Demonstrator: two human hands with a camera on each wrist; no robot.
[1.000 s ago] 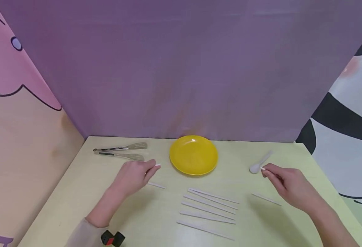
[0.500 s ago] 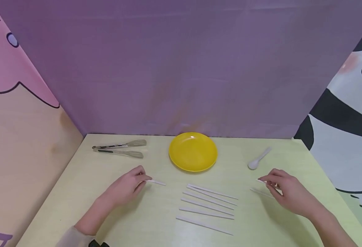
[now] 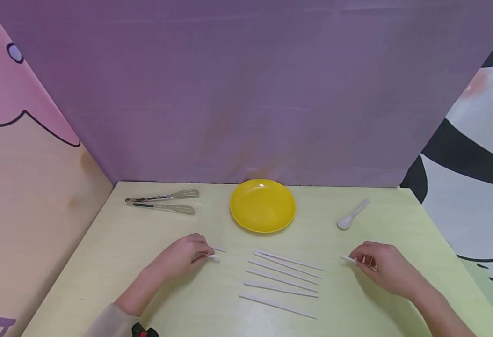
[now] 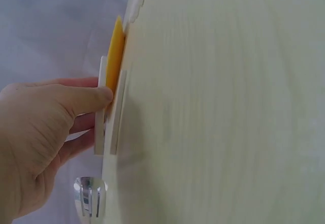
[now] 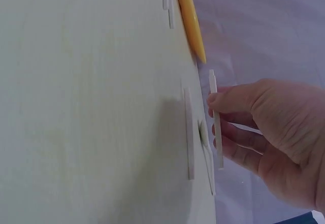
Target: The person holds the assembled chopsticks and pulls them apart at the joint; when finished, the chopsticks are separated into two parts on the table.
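My left hand [image 3: 185, 255] pinches a short white stick [image 4: 100, 137] between thumb and fingers. Close beside it, a similar short stick [image 4: 119, 115] lies on the table. On the other side, my right hand [image 3: 383, 267] pinches another short white stick [image 5: 217, 137], held a little above the table in the right wrist view. Below that hand a further short stick [image 5: 190, 137] lies flat. Between the hands, several long thin white chopstick-like sticks [image 3: 278, 306] lie roughly side by side. In the head view the fingers cover much of the short sticks.
A yellow plate [image 3: 263, 206] stands at the table's back middle. Metal tongs [image 3: 162, 197] lie spread at the back left, and a white spoon [image 3: 351, 215] at the back right. A purple backdrop [image 3: 255, 93] rises behind the table [image 3: 90, 281].
Both hands have come down and nearer, each still holding its short stick, and now hover beside the short sticks on the table. The plate, tongs, spoon and long sticks stay put.
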